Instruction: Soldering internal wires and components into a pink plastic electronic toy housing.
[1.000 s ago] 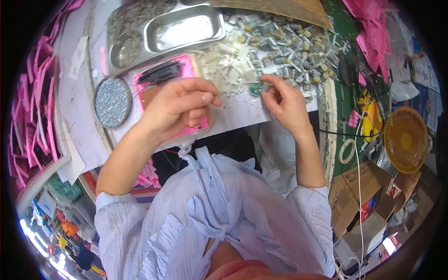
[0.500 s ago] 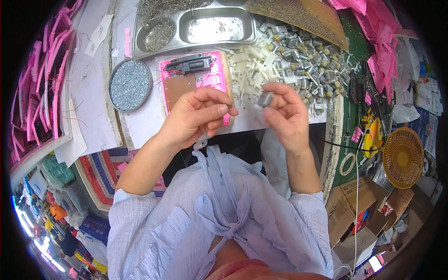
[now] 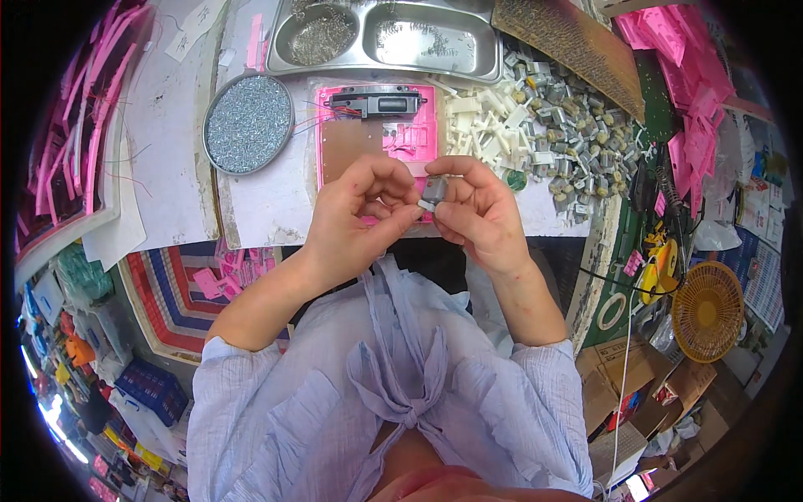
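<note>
My right hand [image 3: 487, 219] pinches a small grey metal motor [image 3: 434, 189] between thumb and fingers, its white end pointing down and left. Against that white end my left hand [image 3: 355, 213] has its thumb and fingertips closed; whether a smaller part sits between them is hidden. Both hands meet above the near edge of a pink plastic housing [image 3: 426, 125]. A black rectangular module [image 3: 376, 103] lies across the housing's top, with thin coloured wires off its left side. Below it a brown board [image 3: 347, 144] covers the left part.
A round dish of small metal pieces [image 3: 248, 125] stands left of the housing. Behind is a steel compartment tray [image 3: 361, 58] with screws. White plastic parts [image 3: 481, 121] and many grey motors [image 3: 577, 125] are heaped at right. Pink pieces [image 3: 690, 92] are piled farther right.
My right hand has brought the motor left and down to my left hand, and the two now touch around it. The view has shifted slightly, so the table appears moved.
</note>
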Available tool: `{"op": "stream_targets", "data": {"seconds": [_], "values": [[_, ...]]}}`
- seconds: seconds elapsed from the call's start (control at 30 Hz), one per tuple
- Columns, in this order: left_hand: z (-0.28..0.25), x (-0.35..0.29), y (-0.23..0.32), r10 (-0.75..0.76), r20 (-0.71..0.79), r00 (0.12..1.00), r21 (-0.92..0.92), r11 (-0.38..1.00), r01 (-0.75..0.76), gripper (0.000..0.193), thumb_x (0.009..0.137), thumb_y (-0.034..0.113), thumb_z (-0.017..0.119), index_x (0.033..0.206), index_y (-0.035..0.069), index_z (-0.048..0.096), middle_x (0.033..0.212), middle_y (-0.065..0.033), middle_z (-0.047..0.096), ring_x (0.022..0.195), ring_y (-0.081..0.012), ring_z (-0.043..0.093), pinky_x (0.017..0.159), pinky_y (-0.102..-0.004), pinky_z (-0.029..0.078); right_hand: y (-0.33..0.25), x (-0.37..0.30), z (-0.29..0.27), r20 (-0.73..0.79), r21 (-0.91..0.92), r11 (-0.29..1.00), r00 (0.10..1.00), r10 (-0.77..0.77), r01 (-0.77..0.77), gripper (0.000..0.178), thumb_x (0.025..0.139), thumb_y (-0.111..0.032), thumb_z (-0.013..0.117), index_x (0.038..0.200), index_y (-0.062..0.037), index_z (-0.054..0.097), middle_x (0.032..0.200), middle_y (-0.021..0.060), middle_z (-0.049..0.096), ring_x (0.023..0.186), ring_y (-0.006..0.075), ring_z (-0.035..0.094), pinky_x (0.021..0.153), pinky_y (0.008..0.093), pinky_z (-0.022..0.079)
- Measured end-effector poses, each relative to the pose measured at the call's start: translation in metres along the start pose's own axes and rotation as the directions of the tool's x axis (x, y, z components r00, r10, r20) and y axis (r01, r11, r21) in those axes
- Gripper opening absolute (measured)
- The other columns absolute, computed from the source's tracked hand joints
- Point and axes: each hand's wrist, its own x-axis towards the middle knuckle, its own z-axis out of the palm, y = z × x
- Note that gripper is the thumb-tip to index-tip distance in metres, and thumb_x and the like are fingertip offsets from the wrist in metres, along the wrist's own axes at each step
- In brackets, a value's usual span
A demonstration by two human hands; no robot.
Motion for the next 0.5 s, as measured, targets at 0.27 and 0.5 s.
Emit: {"op": "stream_targets", "data": {"seconds": [0.27, 0.5], "values": [[0.001, -0.002, -0.009, 0.171, -0.027, 0.985, 0.168, 0.972, -0.164, 0.023, 0.088, -0.003, 0.071, 0.108, 0.001, 0.061, 0.098, -0.0081, 0.070, 0.087, -0.0143, 0.070, 0.077, -0.0295, 0.059, 0.001, -0.006, 0.005, 0.171, -0.822, 0.410, 0.858, -0.484, 0.395, 0.045, 0.079, -0.002, 0.080, 0.121, -0.0023, 0.064, 0.092, 0.0095, 0.070, 0.073, 0.0160, 0.068, 0.064, 0.0287, 0.054], [-0.005, 0.001, -0.009, 0.490, 0.102, 0.866, 0.439, 0.759, -0.481, 0.023, 0.083, -0.009, 0.072, 0.104, 0.000, 0.064, 0.102, -0.0136, 0.070, 0.090, -0.0236, 0.070, 0.080, -0.0329, 0.056, -0.013, -0.003, 0.000, 0.375, -0.818, 0.176, 0.739, -0.559, 0.548, 0.041, 0.074, -0.005, 0.086, 0.110, -0.0043, 0.067, 0.088, 0.0092, 0.070, 0.070, 0.0248, 0.066, 0.062, 0.0331, 0.054]]}}
